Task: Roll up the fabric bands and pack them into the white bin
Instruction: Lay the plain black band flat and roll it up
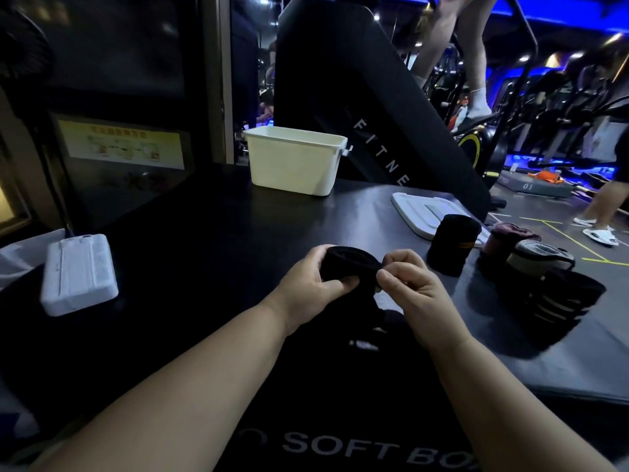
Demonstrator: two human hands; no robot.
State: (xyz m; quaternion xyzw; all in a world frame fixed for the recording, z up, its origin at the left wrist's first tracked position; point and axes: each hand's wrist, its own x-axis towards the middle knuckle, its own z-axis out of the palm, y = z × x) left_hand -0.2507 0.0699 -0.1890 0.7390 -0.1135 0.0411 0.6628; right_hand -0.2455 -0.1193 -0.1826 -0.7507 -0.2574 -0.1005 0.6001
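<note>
Black band (350, 265): dark fabric, partly wound into a loose, flattened coil. It is held in the air over the middle of the surface (204, 240). A dark strip seems to trail from it toward 6 o'clock, but it's hard to separate from the black top.

Count:
- 1 band in hand.
- 4 more bands at 3 o'clock, clustered near the surface's right edge:
  - black roll (451, 245), upright, with a thin gold stripe
  - maroon roll (503, 238) just beside it
  - beige-topped roll (539, 255)
  - striped black bundle (565, 301), nearest the person, several gold stripes
- 1 white bin (292, 163) at 12 o'clock, standing open. Can't see its floor from here.
- 1 lid (420, 211) at 1–2 o'clock, flat on the surface, touching or partly under the black roll.
- 1 white box (80, 274) at 9 o'clock, flat and well apart from the rest.

Hands: both forearms come in from 6 o'clock and meet at the band. Left hand (304, 284) wraps the coil from the left, fingers curled over the top and thumb across the front. Right hand (410, 284) has its fingers curled in and pinches the coil's right edge between thumb and forefinger. Both hands are closed on the band, and neither touches the surface.
</note>
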